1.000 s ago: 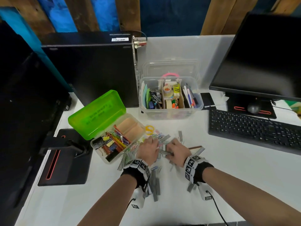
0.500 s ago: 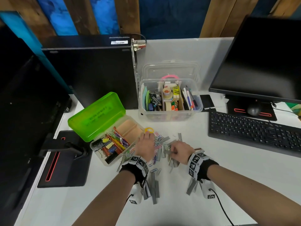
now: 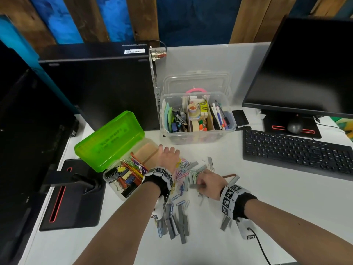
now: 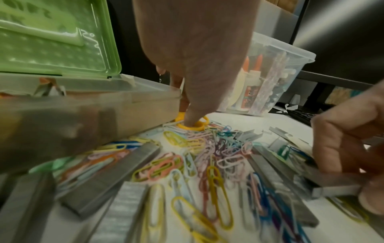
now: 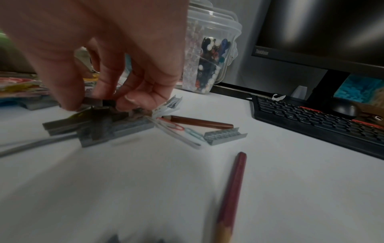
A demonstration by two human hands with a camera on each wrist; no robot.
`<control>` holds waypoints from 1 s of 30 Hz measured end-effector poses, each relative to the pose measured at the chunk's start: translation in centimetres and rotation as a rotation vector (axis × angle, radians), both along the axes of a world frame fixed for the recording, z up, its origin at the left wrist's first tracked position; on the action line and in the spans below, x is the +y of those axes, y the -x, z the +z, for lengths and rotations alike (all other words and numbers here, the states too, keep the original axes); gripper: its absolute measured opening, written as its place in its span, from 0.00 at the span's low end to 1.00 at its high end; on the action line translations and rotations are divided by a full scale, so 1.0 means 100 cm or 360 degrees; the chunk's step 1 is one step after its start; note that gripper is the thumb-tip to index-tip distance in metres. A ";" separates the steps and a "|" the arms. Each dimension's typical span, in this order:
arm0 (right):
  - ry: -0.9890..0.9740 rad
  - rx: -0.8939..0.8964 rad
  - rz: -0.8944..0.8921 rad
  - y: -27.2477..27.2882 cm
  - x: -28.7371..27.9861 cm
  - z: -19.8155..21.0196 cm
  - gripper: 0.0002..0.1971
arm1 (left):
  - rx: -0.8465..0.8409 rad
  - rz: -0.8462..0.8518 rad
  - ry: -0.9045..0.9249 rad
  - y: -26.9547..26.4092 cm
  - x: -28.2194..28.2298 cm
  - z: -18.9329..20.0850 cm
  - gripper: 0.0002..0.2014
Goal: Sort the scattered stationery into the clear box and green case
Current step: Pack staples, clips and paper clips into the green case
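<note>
Scattered stationery, meaning pastel paper clips (image 4: 209, 157) and grey staple strips (image 3: 182, 222), sits in a loose pile on the white surface (image 3: 286, 203), right in front of us between the two containers and our arms.

Going left to right: the translucent green case (image 3: 108, 142) is open, lid tipped back, with binder clips and coloured bits in its tray. Our left hand (image 3: 169, 156) is just beside the case's right edge, fingers stretched out, one fingertip poked down into a small yellow ring (image 4: 192, 125) on the surface. It's touching, not gripping. Behind the pile is the clear plastic box (image 3: 196, 115), already stuffed with pens, tape and glue. Then our right hand (image 3: 209, 183), fingers curled and pinching one staple strip (image 4: 336, 191) out of the heap. A brown pencil (image 5: 199, 122) lies just past it, and the black keyboard (image 3: 298, 150) is further right.

Looks like we're mid-pick, with most of the pile unsorted. The next move probably needs a clean lift of that strip without dragging tangled clips along, then a short carry left.

There's open room near us and to the right. The case wall crowds the left hand.
</note>
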State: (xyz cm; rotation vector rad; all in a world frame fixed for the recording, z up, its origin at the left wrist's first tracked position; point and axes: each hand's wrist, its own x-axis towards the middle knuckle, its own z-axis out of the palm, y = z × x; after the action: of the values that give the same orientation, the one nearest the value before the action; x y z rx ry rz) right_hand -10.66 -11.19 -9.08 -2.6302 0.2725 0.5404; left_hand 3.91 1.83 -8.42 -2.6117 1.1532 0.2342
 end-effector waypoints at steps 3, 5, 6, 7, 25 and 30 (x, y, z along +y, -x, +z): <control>-0.0037 0.0003 -0.0012 -0.001 -0.002 0.001 0.11 | 0.0014 -0.0101 0.0062 0.000 0.004 0.001 0.23; -0.0082 -0.0013 -0.0038 -0.002 -0.005 0.002 0.13 | 0.0018 -0.0153 0.0145 -0.001 0.007 0.001 0.23; -0.0110 -0.0029 -0.0047 -0.003 -0.006 0.003 0.13 | 0.0020 -0.0184 0.0183 -0.001 0.009 0.000 0.21; -0.0136 -0.0058 -0.0057 -0.004 -0.008 0.005 0.12 | 0.0022 -0.0212 0.0214 -0.001 0.012 0.000 0.19; -0.0505 -0.0340 -0.0261 -0.045 -0.009 0.045 0.03 | 0.0923 0.0113 0.0965 0.026 0.013 0.020 0.13; -0.0678 -0.0331 -0.0322 -0.043 -0.014 0.050 0.01 | 0.1007 0.0266 0.1086 0.031 0.014 0.018 0.19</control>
State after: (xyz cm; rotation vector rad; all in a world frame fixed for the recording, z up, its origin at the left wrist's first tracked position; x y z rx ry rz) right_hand -6.38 -12.60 -4.08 -2.1922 0.3141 0.2232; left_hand 0.86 3.27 -6.64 -3.3742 1.3826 0.8956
